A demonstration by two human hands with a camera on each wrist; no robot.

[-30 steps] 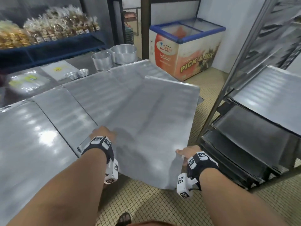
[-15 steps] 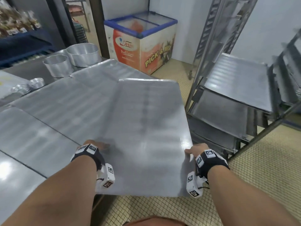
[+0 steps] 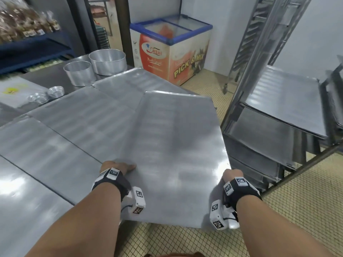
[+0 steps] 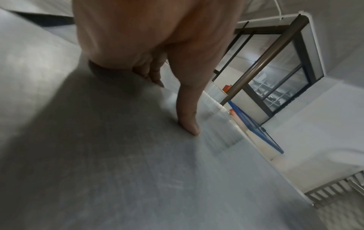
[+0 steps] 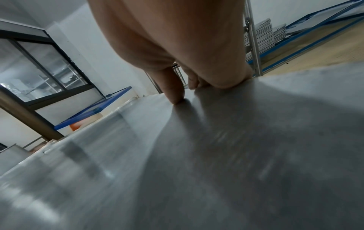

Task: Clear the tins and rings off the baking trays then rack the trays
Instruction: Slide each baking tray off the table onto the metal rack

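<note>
I hold a large flat metal baking tray (image 3: 172,149) level over the table edge, its surface bare. My left hand (image 3: 118,166) grips its left edge, thumb (image 4: 187,118) pressed on top and fingers curled under. My right hand (image 3: 231,174) grips the right edge the same way, thumb (image 5: 173,91) on top. Several more trays (image 3: 74,127) lie flat on the table to the left. Two round tins (image 3: 107,61) and small foil cups (image 3: 47,94) stand at the table's back. The tray rack (image 3: 274,112) stands to the right with several trays in its lower slots.
A chest freezer (image 3: 172,51) with a blue-framed glass lid stands behind the table's far corner. Blue shelving (image 3: 31,51) with bagged goods runs along the back left. Tiled floor (image 3: 306,201) lies between me and the rack.
The tray has swung to the right, off the table and toward the rack, with both hands still holding its edges. My view has turned right, bringing the rack closer.
</note>
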